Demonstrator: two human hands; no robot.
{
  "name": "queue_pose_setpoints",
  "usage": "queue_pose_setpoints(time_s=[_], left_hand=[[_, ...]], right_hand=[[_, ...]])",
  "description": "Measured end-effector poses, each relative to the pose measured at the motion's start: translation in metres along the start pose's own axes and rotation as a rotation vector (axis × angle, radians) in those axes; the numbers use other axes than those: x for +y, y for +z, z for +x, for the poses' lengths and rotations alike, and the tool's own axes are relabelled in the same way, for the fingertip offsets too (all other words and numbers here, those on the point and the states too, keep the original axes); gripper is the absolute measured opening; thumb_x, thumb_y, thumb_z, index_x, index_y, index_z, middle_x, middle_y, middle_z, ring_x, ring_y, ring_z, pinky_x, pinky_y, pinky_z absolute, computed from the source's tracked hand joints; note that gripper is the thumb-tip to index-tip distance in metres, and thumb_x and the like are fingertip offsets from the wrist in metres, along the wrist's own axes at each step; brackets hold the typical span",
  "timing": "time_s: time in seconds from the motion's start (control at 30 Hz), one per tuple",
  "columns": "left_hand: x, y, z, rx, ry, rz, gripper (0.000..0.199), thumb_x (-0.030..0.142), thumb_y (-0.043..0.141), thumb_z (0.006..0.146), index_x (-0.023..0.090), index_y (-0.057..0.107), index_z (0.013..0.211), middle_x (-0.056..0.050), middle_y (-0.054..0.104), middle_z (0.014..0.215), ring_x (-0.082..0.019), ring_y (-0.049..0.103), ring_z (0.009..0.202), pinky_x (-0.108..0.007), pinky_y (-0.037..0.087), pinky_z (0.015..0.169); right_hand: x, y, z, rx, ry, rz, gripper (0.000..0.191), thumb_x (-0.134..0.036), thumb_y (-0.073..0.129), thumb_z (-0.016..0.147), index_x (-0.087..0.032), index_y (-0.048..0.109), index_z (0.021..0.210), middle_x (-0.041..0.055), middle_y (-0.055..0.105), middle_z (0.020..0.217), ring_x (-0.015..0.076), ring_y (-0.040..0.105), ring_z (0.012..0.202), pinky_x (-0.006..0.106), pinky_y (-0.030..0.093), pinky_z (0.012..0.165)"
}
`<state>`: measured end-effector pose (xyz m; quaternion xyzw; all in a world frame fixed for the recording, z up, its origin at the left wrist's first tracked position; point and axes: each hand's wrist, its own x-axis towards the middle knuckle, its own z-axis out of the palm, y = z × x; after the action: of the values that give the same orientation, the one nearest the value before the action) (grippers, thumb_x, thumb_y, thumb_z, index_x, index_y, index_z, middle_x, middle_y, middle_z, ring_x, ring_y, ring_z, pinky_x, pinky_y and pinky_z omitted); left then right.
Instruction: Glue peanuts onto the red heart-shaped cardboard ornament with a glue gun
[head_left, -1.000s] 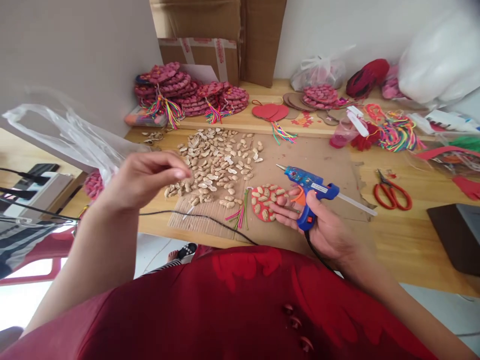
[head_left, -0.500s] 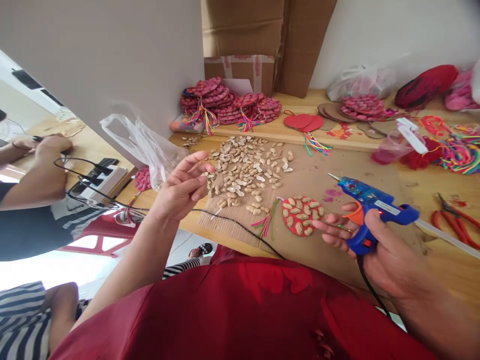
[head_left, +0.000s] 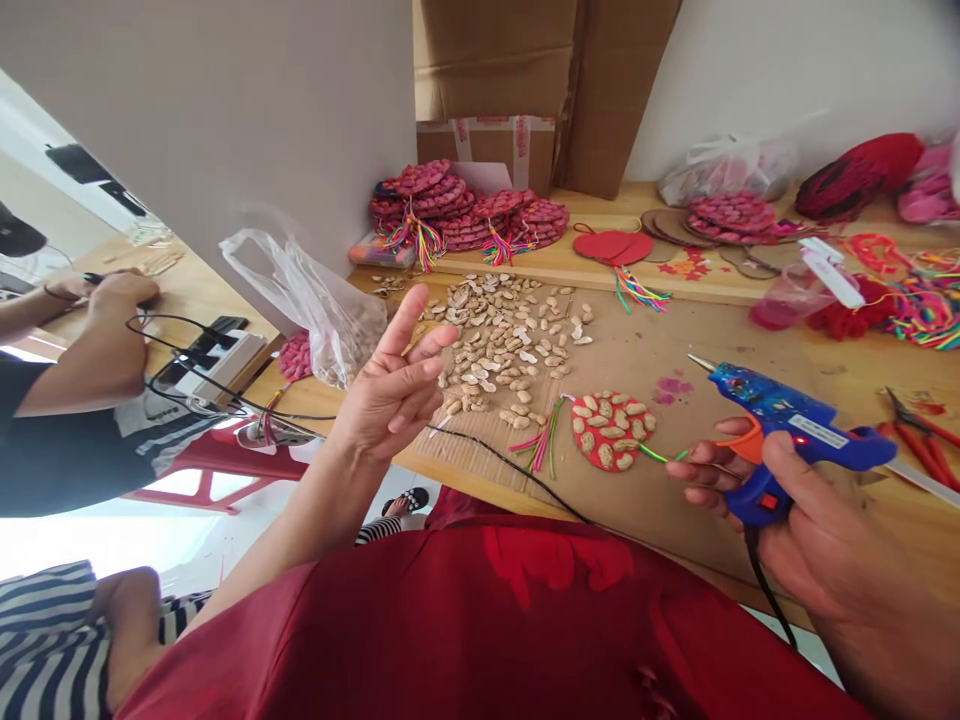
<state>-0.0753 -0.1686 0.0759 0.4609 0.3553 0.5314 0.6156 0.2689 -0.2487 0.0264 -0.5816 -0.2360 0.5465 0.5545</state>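
Observation:
My right hand (head_left: pixel 806 510) grips a blue hot glue gun (head_left: pixel 787 410) by its handle, the nozzle pointing left and a red light showing on its side. A white glue stick (head_left: pixel 926 482) sticks out of its back end. My left hand (head_left: pixel 397 400) is raised over the table's front edge, palm up, index finger stretched out and the others partly curled, nothing in it. A round red disc (head_left: pixel 596 430) covered with peanuts (head_left: pixel 616 432) lies between my hands. From it a green cord (head_left: pixel 652 454) runs to my right fingers. Coloured cords (head_left: pixel 541 440) hang from its left side.
A heap of peanut shells (head_left: pixel 495 340) spreads over the cardboard sheet (head_left: pixel 675 330). Finished pink discs (head_left: pixel 450 210) stand stacked behind. Red-handled pliers (head_left: pixel 919 440) lie far right. A black cable (head_left: pixel 510 465) crosses the front edge. Another person's arm (head_left: pixel 82 350) rests by a power strip (head_left: pixel 214 365).
My right hand has moved right with the glue gun, away from the peanut disc, so more green cord shows. My left index finger has straightened upward and the hand shifted slightly right.

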Motion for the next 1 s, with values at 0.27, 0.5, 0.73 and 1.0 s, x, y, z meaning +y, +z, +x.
queue_pose_setpoints(time_s=[0.27, 0.5, 0.73, 1.0], left_hand=[[-0.012, 0.001, -0.004, -0.036, 0.026, 0.061, 0.067, 0.002, 0.067, 0.07, 0.04, 0.07, 0.125, 0.0, 0.071, 0.104, -0.001, 0.022, 0.043, -0.02, 0.029, 0.044], [-0.025, 0.003, -0.009, -0.058, -0.039, -0.041, 0.058, 0.002, 0.07, 0.067, 0.03, 0.077, 0.117, -0.001, 0.061, 0.097, -0.004, 0.038, 0.059, -0.017, 0.04, 0.056], [-0.033, 0.001, -0.014, 0.035, -0.079, 0.078, 0.051, 0.007, 0.078, 0.069, 0.026, 0.077, 0.116, 0.0, 0.055, 0.087, -0.005, 0.044, 0.061, -0.015, 0.038, 0.05], [-0.049, -0.008, -0.014, 0.116, 0.104, 0.362, 0.042, 0.016, 0.072, 0.081, 0.033, 0.074, 0.119, -0.001, 0.064, 0.1, -0.004, 0.038, 0.053, -0.018, 0.031, 0.044]], right_hand=[[0.003, -0.004, -0.002, -0.012, -0.025, -0.004, 0.029, -0.052, 0.077, 0.074, -0.028, 0.072, 0.09, 0.0078, 0.071, 0.08, 0.0264, 0.076, 0.073, 0.028, 0.058, 0.05], [-0.006, -0.007, -0.005, -0.041, -0.067, -0.012, 0.04, -0.055, 0.081, 0.07, -0.027, 0.067, 0.095, 0.0045, 0.07, 0.079, 0.0228, 0.072, 0.065, 0.024, 0.048, 0.041], [-0.033, -0.03, -0.006, 0.099, -0.257, -0.158, 0.045, -0.059, 0.076, 0.075, -0.024, 0.063, 0.099, -0.0018, 0.062, 0.067, 0.0084, 0.048, 0.042, 0.018, 0.027, 0.033], [-0.03, -0.041, -0.013, 0.229, -0.362, -0.303, 0.037, -0.046, 0.077, 0.081, -0.022, 0.066, 0.105, -0.0018, 0.062, 0.067, 0.0076, 0.051, 0.049, 0.017, 0.033, 0.039]])
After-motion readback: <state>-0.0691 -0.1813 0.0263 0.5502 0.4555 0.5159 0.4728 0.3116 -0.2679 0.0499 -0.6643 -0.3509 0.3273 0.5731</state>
